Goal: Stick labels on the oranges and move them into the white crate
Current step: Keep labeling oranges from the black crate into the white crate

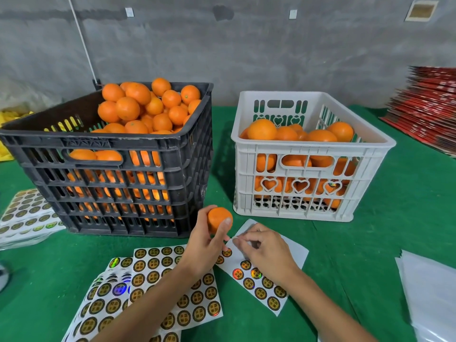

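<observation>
Head view: two crates on green table [394, 230], black crate [118, 154] left and white crate [308, 154] right, both holding oranges, with an open strip of cloth between them. Left hand [207, 245] grips one orange [218, 219] above that strip, near the black crate's front corner. Right hand [264, 250], fingers curled, pinches at the partly used label sheet [266, 280]; whether a label is held, cannot tell.

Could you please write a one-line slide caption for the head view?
Left hand holds an orange while right hand picks at a label sheet, between black crate and white crate.
</observation>
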